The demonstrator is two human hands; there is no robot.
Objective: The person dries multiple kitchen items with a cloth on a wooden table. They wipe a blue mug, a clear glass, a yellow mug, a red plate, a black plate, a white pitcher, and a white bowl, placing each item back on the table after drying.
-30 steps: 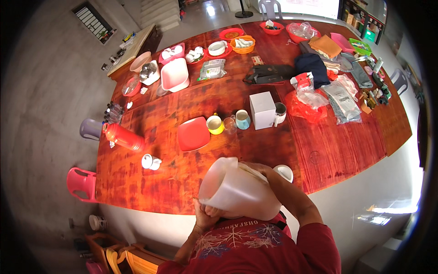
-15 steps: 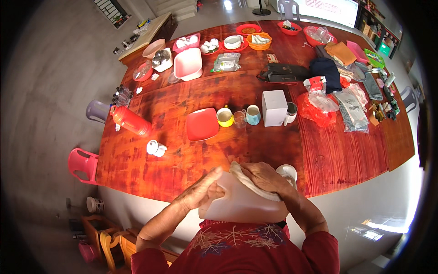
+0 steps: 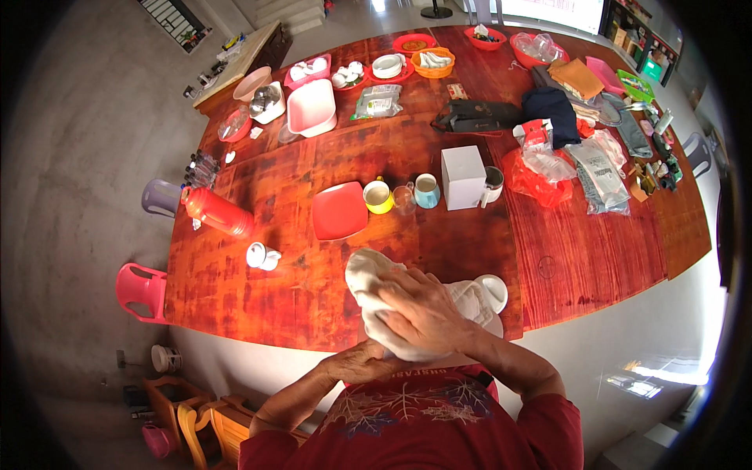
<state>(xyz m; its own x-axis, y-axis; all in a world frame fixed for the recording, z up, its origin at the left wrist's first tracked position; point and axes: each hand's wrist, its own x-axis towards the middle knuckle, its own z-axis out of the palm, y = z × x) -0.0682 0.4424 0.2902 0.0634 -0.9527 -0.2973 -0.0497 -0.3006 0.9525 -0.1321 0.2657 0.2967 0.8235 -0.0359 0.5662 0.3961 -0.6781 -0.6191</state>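
My right hand [image 3: 423,309] presses a bunched white cloth [image 3: 366,274] against a translucent plastic jug [image 3: 440,361] in front of my chest. Its fingers are bent over the cloth. Cloth, hands and wrist cover most of the jug. Lower and to the left, my left hand [image 3: 356,363] grips the jug's near side, with its fingertips hidden. Beyond my right wrist, another pale piece of cloth [image 3: 468,300] shows, beside a round white dish or lid [image 3: 492,293] on the table; I cannot tell whether it belongs to the same cloth.
On the red-brown table [image 3: 439,251] stand a red square plate [image 3: 340,211], a yellow mug [image 3: 377,196], a blue mug [image 3: 427,191], a white box [image 3: 464,178], a white mug [image 3: 262,256] and a red thermos [image 3: 218,211]. Basins line the far side; bags and cloths [image 3: 599,176] lie right.
The right hand and cloth have moved left and cover the jug's upper part. My left hand has dropped lower on the jug. The view has shifted slightly.
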